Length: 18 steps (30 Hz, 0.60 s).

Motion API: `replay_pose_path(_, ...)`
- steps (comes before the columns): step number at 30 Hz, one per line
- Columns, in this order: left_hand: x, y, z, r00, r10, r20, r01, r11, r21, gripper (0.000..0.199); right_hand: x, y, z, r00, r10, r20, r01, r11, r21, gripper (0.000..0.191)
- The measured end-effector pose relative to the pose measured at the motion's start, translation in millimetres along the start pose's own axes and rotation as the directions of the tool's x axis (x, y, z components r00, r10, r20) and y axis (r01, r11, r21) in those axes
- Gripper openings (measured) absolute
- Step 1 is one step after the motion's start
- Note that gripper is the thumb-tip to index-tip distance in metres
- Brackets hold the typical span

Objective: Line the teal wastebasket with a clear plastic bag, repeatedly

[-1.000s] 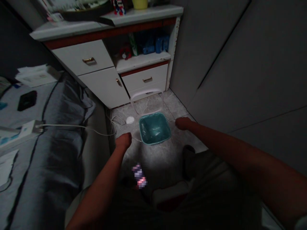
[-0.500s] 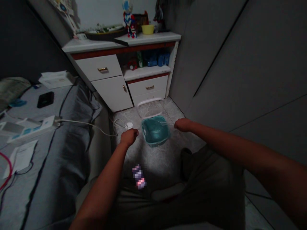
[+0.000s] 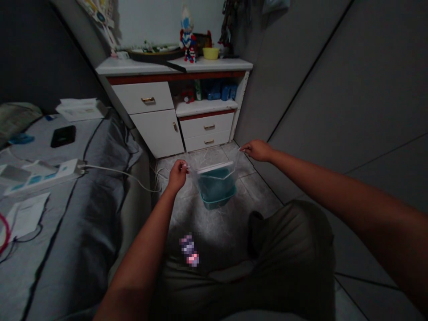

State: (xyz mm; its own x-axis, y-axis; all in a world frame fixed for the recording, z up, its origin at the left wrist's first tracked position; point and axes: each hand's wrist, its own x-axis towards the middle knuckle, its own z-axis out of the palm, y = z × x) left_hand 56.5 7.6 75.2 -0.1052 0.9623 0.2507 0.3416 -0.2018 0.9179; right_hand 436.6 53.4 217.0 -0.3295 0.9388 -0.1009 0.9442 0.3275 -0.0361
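Dim bedroom corner on my feed: a white cabinet with brass-coloured handles stands straight ahead, with a red-and-blue toy figure and a yellow bowl on its top. Tall grey wardrobe doors fill the right side. On the left, a grey bedspread carries a white power strip and a black phone, and a white cable runs from the strip toward the floor.

Both arms reach forward over the pale marbled floor tiles. My left hand pinches one top corner of a clear plastic bag with a white rim, and my right hand holds the opposite corner between its fingertips, so both grips are narrow pinches on the thin plastic. The bag hangs open between the hands, directly over a square teal plastic tub on the floor, and the tub shows through the clear film. Whether bag and tub touch, I cannot tell from this view
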Motion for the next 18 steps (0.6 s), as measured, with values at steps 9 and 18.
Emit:
replay_pose_path(9,11.3,23.2,-23.9,0.976,-0.021,-0.216,-0.036,0.965,-0.259,0.028,-13.6,14.9,-31.1,0.997,0.008,-0.072,-0.009,1.000,-0.017,0.039)
replay_pose_path(18,-7.3,88.6,-60.9,0.933,0.118,-0.340,-0.224,0.930,-0.293,0.037,-81.4,33.2,-76.0,0.959,-0.053,-0.280,0.041,0.998,-0.049,0.038)
